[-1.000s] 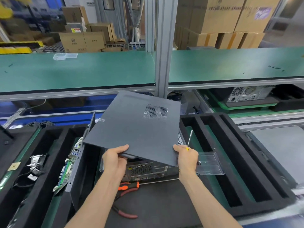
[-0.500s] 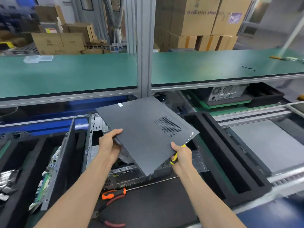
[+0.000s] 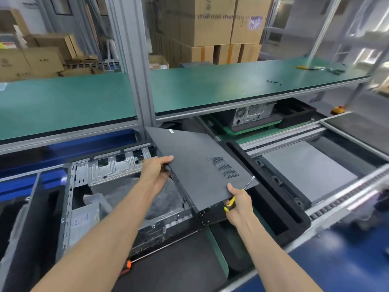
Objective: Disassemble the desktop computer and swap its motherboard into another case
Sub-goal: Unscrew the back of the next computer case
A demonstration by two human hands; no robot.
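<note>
Green matting covers the long bench shelf [image 3: 242,87] across the top of my view, with cardboard boxes [image 3: 212,20] stacked behind it. Below it, I see the opened computer case [image 3: 117,199] lying on its side in a black foam tray [image 3: 271,199], its bare metal interior facing up. Over the case's right part I hold the dark grey side panel [image 3: 202,165], lifted off and tilted. Its long axis runs from the far left corner by the upright post down to the near right, with the vent grille near the right end. My left hand [image 3: 156,171] grips the panel's left edge, thumb on top. My right hand [image 3: 239,202] pinches the near corner while also holding a yellow-handled screwdriver [image 3: 230,204], whose shaft points up and right.
</note>
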